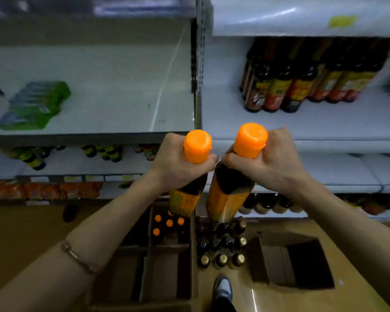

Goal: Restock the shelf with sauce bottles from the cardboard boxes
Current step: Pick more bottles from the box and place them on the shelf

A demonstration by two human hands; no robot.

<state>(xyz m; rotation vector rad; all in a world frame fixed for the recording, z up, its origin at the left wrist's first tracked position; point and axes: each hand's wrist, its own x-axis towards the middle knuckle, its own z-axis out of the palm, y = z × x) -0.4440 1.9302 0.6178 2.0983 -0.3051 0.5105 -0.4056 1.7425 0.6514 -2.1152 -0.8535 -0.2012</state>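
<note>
Left hand and right hand each wrap curled fingers around the neck of a bottle just below its orange cap, side by side before the shelf, above the boxes.

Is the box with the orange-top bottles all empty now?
Not empty. A few orange caps still show in the cardboard box's far compartments; the near ones look dark and bare.

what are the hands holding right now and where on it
Each grips an orange-capped sauce bottle by the neck, just under the cap: left hand on the left bottle, right hand on the right bottle.
</note>
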